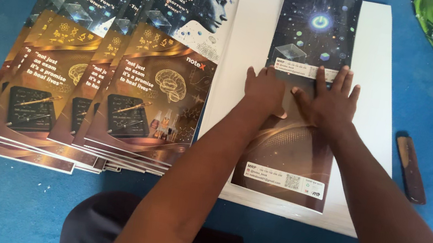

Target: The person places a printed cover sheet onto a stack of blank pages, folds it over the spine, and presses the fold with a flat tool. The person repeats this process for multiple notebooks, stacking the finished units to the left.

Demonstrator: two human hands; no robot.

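Two hands, left hand (265, 90) and right hand (329, 100), press flat with fingers spread on a glossy cover sheet (305, 49) atop the white paper stack (366, 102); printed covers (120, 86) lie left of it.

– Both hands down flat: left hand (265, 90) and right hand (330, 99) press side by side on the folded printed cover (308, 36), atop the white paper stack (368, 91).

– And left, fanned printed covers (120, 86); right, a brown wooden tool (411, 168) on the blue floor (5, 199).
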